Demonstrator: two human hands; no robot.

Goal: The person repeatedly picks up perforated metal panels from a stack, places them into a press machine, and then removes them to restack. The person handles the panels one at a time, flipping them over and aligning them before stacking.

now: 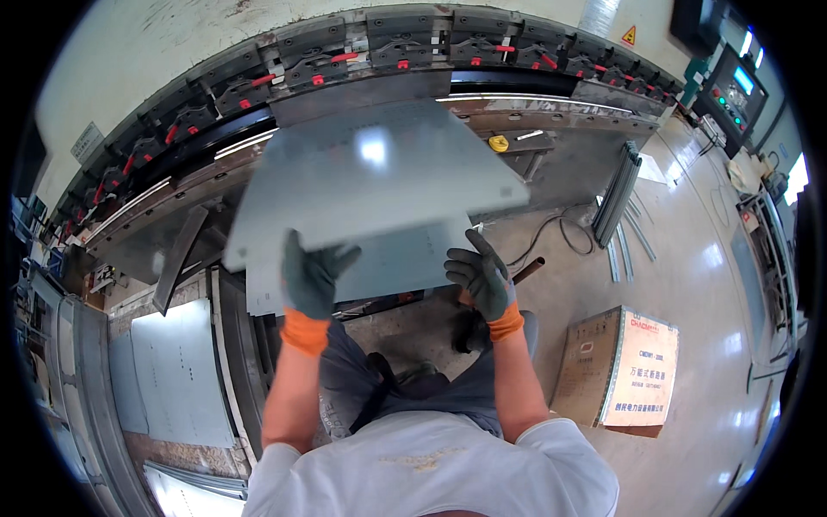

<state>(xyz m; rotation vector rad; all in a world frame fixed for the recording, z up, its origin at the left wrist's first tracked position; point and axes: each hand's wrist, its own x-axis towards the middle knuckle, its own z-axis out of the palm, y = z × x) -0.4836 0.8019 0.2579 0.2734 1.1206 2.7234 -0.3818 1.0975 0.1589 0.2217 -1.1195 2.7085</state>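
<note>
A grey metal sheet [345, 181] lies in front of me with its far edge at the clamping line of a long bending machine. Its near edge looks smeared, as if in motion. Below it a second flat sheet [422, 254] shows in part. At the near edge's left part my left hand [312, 280], in a dark green glove with an orange cuff, has its thumb and fingers apart. My gloved right hand [482, 277] hovers beside the lower sheet's right edge, fingers stretched out, holding nothing.
Red-handled clamps [345, 57] line the machine. A yellow tape measure [499, 144] lies on its right ledge. Narrow metal profiles [617, 198] lean at right, near a wooden box [616, 366] on the floor. More sheets [183, 370] lie at left. A control panel [735, 90] stands far right.
</note>
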